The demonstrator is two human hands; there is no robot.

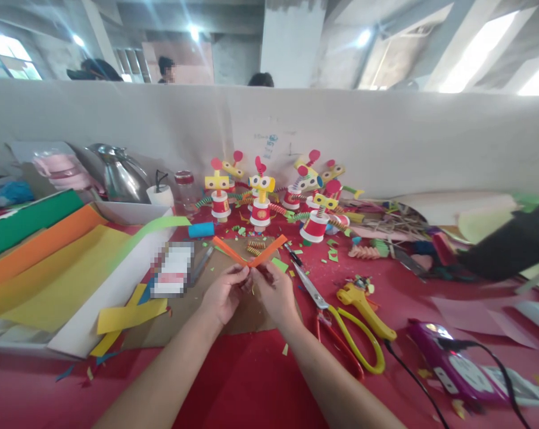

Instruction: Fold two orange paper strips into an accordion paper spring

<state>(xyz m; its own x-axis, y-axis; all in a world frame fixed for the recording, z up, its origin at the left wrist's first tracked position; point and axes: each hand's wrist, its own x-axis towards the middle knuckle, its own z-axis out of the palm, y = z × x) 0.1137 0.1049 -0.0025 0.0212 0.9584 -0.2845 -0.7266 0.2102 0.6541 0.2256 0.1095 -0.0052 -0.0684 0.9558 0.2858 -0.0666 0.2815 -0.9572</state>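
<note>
"Since the head view is the one to read, where is the orange paper strip [270,249]?"

"Over the brown cardboard sheet [251,323], making a V whose two ends point away from the person. I can't tell whether it's one folded piece or two that meet."

"And the grip?"

"Left hand [227,295] and right hand [274,293] both pinch the bottom of the V, thumbs close together. Holding so near the joint probably keeps it lined up while both ends stay free. What the lower fingers do, I can't tell."

"Why are the striped paper coils [256,245] there?"

"They lie at the cardboard's far part, perhaps to be close yet out of the fingers' way."

"What's right of the cardboard?"

"Large scissors [312,290] just beside it, handles toward the person, likely for easy picking up. Farther right, a yellow hot glue gun [367,310] lies on its side."

"Beyond it, and left?"

"Beyond the cardboard, paper-cup robot figures [260,213] stand clustered, presumably set back against knocks. To its left, a white box [94,308] seems to keep the coloured paper sheets [64,280] together."
</note>
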